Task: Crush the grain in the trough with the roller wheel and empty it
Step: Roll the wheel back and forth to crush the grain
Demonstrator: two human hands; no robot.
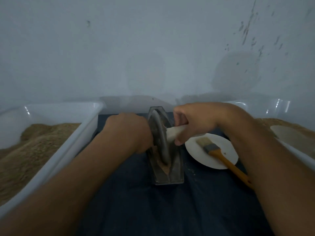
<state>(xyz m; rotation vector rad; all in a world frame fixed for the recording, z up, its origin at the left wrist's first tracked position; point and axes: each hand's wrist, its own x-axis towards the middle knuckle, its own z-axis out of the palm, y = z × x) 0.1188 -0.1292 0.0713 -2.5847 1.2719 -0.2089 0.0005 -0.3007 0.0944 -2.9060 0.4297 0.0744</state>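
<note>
A narrow, boat-shaped metal trough [172, 174], dull grey and pointed at both ends, lies lengthwise on a dark blue cloth [170, 210] that covers the table. In its groove stands the roller wheel [160, 133], a thin grey metal disc set upright on its edge, with a pale, smooth wooden handle [175, 131] sticking out to either side like an axle. The right hand [192, 121] curls its fingers round the right end of that handle; the left hand [129, 132] is closed in a fist at the wheel's other side, where the handle end itself is hidden behind it. Brownish, powdery grain [165, 167] lies in the near part of the trough's groove, under and just in front of the wheel. Just right of the trough sits a round white plate [201, 157], flat and matte, with a brush [219, 154] lying across it: pale bristles, grey ferrule, orange-yellow handle reaching off the plate's near edge. On either side stands a white, glossy plastic tub, the left tub [68, 143] and the right tub [293, 150], each heaped with coarse, tan, crumbly meal.
</note>
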